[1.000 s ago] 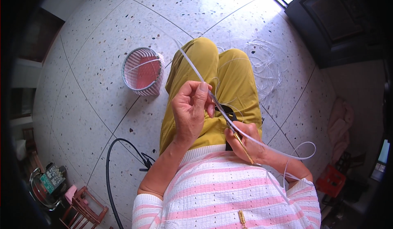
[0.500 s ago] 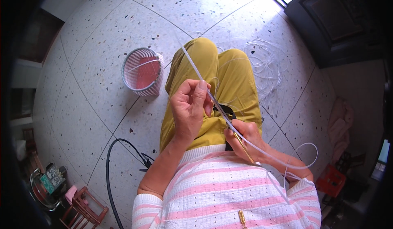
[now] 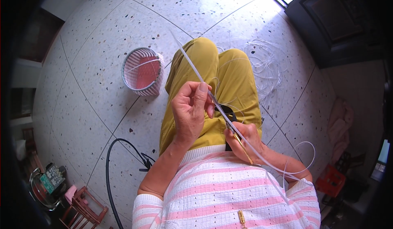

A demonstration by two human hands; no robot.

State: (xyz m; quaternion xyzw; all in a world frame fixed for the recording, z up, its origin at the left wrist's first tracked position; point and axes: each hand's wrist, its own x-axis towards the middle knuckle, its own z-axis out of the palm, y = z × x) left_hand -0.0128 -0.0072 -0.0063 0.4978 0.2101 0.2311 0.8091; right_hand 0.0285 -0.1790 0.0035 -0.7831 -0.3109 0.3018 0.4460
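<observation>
Above my lap, my left hand (image 3: 189, 112) pinches a long, thin translucent white plastic strip (image 3: 189, 59) between thumb and fingers. One end of the strip sticks out past my left knee. The rest runs back over my right hand and loops beside my right forearm. Wrapped in my right hand (image 3: 246, 138) is a slim tool with a gold-coloured handle (image 3: 244, 150). Its dark, narrow shaft reaches along the strip toward my left fingers. I cannot tell whether the tool's tip touches the strip.
A pink-and-white striped woven basket (image 3: 150, 91) stands on the floor to the left, a strip across its opening. Tangled white strips (image 3: 268, 67) lie right of my knees. A black cable (image 3: 109, 167) curves at my left. Small reddish chair (image 3: 88, 206) and red crate (image 3: 330, 181) are farther out.
My left hand has shifted very slightly down and right. The strip's loop by my right forearm has moved a little, and the tool's handle has turned slightly.
</observation>
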